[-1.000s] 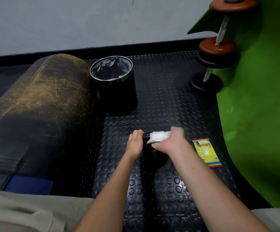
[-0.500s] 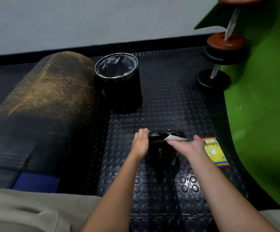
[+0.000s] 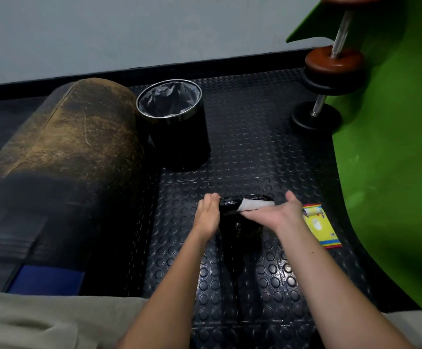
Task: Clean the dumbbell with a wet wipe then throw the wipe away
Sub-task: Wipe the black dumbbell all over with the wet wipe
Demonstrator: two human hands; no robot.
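The black rubber-coated dumbbell (image 3: pixel 240 215) stands on the studded mat. Left hand (image 3: pixel 207 215), fingers straight, braces its top; right hand (image 3: pixel 272 214) presses the white wet wipe (image 3: pixel 255 205) flat. Risk: dumbbell tipping under uneven pressure.

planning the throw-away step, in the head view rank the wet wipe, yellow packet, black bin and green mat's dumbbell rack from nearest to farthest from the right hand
1. wet wipe: on the right hand, against the dumbbell.
2. yellow packet: on the floor just right of the wrist.
3. black bin: ahead, to the left.
4. dumbbell rack: far right, by the green mat.
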